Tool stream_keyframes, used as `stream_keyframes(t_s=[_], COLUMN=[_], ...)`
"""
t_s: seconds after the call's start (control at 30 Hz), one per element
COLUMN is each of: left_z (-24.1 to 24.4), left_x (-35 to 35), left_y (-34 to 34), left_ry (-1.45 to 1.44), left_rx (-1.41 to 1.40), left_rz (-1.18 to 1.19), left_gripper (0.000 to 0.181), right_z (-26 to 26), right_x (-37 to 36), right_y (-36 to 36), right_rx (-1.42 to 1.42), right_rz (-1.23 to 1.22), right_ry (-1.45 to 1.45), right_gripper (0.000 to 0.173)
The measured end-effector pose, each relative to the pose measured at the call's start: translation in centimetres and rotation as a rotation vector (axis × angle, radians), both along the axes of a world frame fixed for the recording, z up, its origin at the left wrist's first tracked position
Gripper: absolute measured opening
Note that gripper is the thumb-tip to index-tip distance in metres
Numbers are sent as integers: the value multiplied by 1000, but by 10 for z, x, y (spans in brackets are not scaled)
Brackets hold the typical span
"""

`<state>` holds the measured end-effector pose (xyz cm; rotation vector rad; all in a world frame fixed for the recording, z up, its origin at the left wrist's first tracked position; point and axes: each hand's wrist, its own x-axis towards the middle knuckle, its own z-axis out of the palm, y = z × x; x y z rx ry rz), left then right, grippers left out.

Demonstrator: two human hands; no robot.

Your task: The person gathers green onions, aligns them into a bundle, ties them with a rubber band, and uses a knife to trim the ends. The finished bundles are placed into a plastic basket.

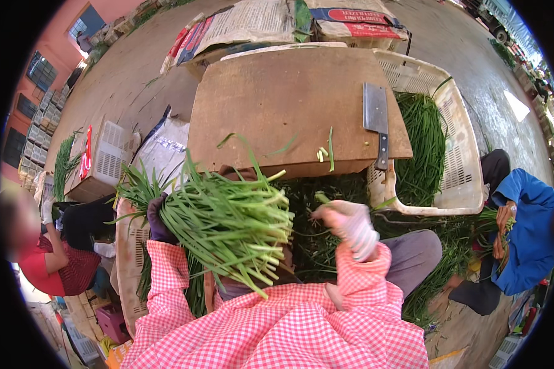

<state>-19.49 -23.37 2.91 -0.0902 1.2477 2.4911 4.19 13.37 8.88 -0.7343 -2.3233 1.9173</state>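
Note:
My left hand (160, 220), in a dark glove, is closed around a large bunch of long flat green leaves, perhaps garlic chives (231, 221), whose pale cut ends point right. My right hand (346, 221), in a light striped glove with bare fingertips, is blurred to the right of the bunch. A short green piece (322, 197) shows by its fingers; whether they grip it I cannot tell. Beyond my hands stands a wooden board (286, 101). On its right side lies a cleaver (376, 120) with a black handle, and a few stem bits (322, 153) lie near its front edge.
A white plastic crate (461, 152) holding greens stands at right, another crate (127, 267) at left. Cut leaves (318, 244) cover the ground between. A person in blue (528, 226) sits at right, a person in red (44, 272) at left. Printed sacks (249, 23) lie behind the board.

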Motion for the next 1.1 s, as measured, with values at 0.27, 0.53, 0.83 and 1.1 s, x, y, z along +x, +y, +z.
stream_keyframes(t_s=[0.27, 0.53, 0.83, 1.1], left_z=[-46, -47, -48, -110], left_x=[-8, 5, 27, 0], left_y=[-25, -9, 7, -23], left_ry=[-69, 61, -134, -63], left_rx=[22, 40, 152, 91], left_rz=[116, 123, -94, 125], left_gripper=[19, 17, 30, 33], right_z=[-20, -83, -66, -56], right_x=[23, 2, 14, -51], right_y=[-37, -49, -16, -49], right_rx=[-272, 86, 298, -549], right_rz=[160, -181, 27, 5], right_ry=[-175, 216, -19, 249], right_gripper=[37, 24, 81, 62])
